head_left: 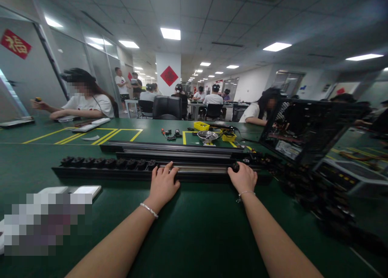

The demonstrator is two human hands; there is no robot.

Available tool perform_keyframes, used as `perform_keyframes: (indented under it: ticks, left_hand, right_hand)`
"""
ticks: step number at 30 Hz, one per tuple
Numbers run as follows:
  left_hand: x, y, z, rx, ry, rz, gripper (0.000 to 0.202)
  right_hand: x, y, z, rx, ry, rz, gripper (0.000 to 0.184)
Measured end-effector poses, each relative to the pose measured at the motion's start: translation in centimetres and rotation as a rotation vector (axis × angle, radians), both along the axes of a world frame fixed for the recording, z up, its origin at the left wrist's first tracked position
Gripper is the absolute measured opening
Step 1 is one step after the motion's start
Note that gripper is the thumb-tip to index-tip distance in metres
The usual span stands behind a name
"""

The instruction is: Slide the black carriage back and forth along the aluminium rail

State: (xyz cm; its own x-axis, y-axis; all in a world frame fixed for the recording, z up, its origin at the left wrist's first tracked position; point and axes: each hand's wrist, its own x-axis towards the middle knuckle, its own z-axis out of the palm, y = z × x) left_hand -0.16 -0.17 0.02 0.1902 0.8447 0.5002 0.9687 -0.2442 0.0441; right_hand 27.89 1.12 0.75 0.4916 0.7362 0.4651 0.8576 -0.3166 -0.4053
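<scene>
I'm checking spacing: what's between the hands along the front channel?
Head view: a silvery stretch of the channel, running from the left hand to the black part at the right hand.

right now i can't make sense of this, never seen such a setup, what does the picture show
No robot here: these are one person's bare hands, seen in a single picture from a camera worn on that person's head. The left hand rests its fingers on the nearest long black channel, beside a row of black wheel-like parts. The right hand seems to pinch a small dark part over the same channel. On the green table, farther off, are a metal bowl and yellow bin; at the right stands an open black case.
</scene>
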Motion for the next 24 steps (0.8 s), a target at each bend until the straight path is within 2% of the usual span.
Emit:
perform_keyframes:
  ticks: [24]
  left_hand:
    - [-0.08,0.02,0.04,0.003,-0.015,-0.014,0.041]
  right_hand:
    - [0.6,0.08,0.02,-0.022,-0.003,-0.027,0.049]
